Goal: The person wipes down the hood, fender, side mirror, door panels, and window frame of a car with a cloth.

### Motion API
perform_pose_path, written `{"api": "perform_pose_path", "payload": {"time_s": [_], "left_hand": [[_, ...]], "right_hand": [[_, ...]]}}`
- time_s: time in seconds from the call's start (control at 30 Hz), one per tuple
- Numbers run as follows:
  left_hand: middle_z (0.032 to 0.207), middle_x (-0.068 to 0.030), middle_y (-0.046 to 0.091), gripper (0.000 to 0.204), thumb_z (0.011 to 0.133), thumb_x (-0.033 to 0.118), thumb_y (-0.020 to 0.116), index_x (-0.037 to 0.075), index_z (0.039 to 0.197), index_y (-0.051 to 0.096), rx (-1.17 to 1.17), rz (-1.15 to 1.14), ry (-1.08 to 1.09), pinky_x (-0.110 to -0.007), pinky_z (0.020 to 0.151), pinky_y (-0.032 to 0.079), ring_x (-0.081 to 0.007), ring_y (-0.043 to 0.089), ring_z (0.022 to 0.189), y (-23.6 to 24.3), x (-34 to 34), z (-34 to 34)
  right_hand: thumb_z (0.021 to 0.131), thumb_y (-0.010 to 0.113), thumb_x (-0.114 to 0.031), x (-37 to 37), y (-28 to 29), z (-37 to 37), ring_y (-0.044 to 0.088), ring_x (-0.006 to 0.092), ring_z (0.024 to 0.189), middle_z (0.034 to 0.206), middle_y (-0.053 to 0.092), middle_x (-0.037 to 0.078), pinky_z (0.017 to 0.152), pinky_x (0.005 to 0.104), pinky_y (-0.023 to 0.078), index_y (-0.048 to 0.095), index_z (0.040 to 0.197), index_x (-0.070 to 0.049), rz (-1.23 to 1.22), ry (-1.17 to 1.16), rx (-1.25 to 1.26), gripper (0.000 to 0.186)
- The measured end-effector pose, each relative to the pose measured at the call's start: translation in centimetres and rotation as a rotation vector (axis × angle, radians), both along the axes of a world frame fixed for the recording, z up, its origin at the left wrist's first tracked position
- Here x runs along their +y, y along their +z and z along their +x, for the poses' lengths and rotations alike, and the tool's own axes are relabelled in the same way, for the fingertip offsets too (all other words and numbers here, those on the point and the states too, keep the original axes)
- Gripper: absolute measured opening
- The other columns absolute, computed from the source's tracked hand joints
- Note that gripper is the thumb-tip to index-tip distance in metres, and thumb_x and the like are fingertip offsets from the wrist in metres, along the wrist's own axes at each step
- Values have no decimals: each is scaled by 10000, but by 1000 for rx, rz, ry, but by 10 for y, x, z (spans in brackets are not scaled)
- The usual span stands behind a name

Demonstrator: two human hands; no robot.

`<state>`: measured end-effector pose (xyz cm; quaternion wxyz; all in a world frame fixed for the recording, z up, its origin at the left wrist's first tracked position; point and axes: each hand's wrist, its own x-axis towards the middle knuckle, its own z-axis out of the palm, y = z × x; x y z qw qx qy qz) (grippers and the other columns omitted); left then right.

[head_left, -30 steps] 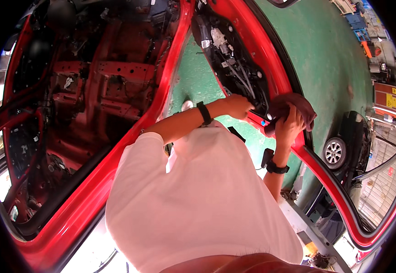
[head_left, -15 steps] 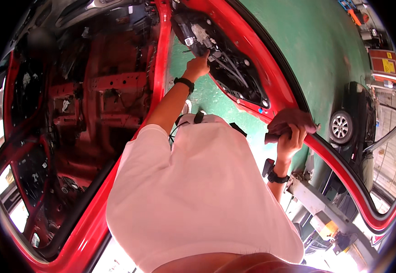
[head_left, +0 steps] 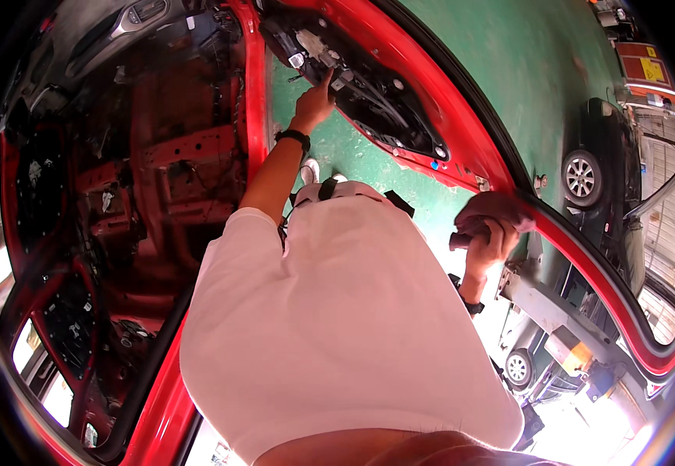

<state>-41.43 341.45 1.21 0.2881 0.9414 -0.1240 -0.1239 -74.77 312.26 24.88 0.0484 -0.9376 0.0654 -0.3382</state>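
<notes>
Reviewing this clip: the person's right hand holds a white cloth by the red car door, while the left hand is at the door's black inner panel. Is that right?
Not quite: the cloth is dark maroon, not white, as the head view shows. The right hand does hold it by the red car door, and the left hand is at the black inner panel.

Btm-R glare, L side dim

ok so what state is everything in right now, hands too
Red metal car door, open
Black inner door panel, mechanism exposed
Red metal car cabin, stripped, bare floor showing
Dark maroon cloth, bunched up
Right hand, closed around the cloth
Left hand, index finger extended toward the panel
Silver spoked wheel, mounted on a dark car
</notes>
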Motion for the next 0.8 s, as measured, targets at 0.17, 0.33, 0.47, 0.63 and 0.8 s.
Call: {"api": "perform_pose_path", "payload": {"time_s": [0.17, 0.33, 0.47, 0.63, 0.8], "left_hand": [[875, -228, 708, 782, 874, 192, 606, 236, 1593, 303, -257, -307, 34, -544, 666, 562, -436, 685, 744, 27, -18, -14], [837, -212, 703, 746, 864, 190, 623, 211, 1565, 368, -424, -324, 24, -549, 658, 551, -437, 676, 729, 32, -29, -12], [942, -210, 717, 785, 853, 208, 639, 230, 1577, 335, -192, -177, 37, -549, 712, 562, -429, 690, 814, 29, -34, -11], [888, -191, 734, 842, 866, 273, 646, 317, 1607, 248, -105, -173, 48, -535, 718, 567, -428, 700, 793, 13, -29, -9], [1163, -223, 707, 881, 878, 239, 649, 327, 1619, 181, 212, -28, -34, -537, 883, 556, -439, 693, 1008, 5, -17, 6]], "right_hand": [[857, 518, 9, -18, 40, -7, 591, 322, 1000, 1042, 620, 83, 915, 472, 463, 680, 924, -77, -129, -45, -384, 195], [886, 532, -31, -38, 58, -15, 588, 328, 961, 1045, 613, 135, 883, 480, 460, 656, 944, -49, -314, -215, -369, 138], [882, 548, -71, -54, 45, -20, 586, 345, 941, 1032, 617, 146, 843, 470, 466, 645, 949, -31, -263, -305, -434, 124], [879, 564, -101, -80, 23, -38, 610, 350, 948, 1015, 650, 155, 816, 440, 497, 616, 921, -9, -69, -403, -476, 114], [922, 663, -252, -96, 45, -40, 690, 262, 804, 987, 676, 194, 706, 348, 601, 565, 1037, 74, 397, -268, -690, 359]]}}
